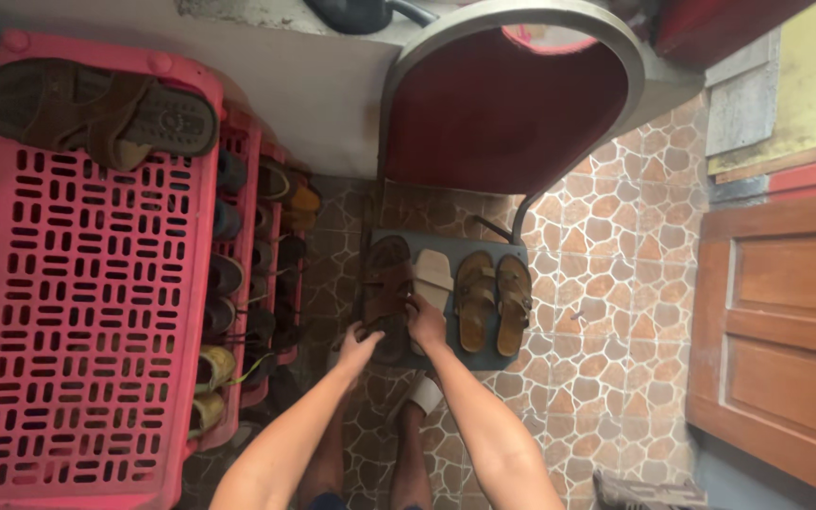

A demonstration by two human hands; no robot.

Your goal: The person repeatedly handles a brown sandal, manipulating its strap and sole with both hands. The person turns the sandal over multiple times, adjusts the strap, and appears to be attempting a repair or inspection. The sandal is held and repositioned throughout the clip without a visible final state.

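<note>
Both hands, left hand (pixel 359 346) and right hand (pixel 424 321), are gripping a dark brown strapped sandal (pixel 388 283) lying at the mat's (pixel 446 241) left edge.

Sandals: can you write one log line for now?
left hand: on brown sandal | right hand: same sandal's strap | mat: more sandals

No packages, labels, signs or screens were seen anywhere in the view.
</note>
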